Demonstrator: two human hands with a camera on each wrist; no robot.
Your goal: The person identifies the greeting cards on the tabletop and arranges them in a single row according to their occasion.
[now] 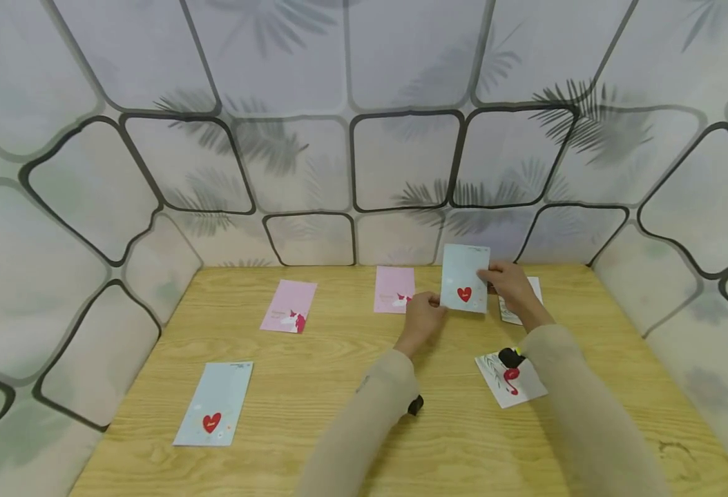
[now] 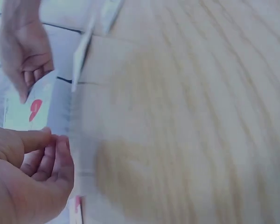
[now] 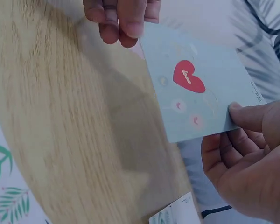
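Observation:
A light blue card with a red heart is held up over the far part of the table, its printed face towards me. My right hand pinches its right edge between thumb and curled fingers, as the right wrist view shows at the hand. At the card's lower left corner, my left hand pinches with thumb and fingertips; in the left wrist view this hand overlaps the card's lower part. Just behind the left hand lies a pink unicorn card. Partly hidden behind the right hand is a white card.
On the wooden table lie another pink unicorn card, a second blue heart card at the front left, and a white flamingo card near the right forearm. A patterned fabric wall borders the table's back and sides.

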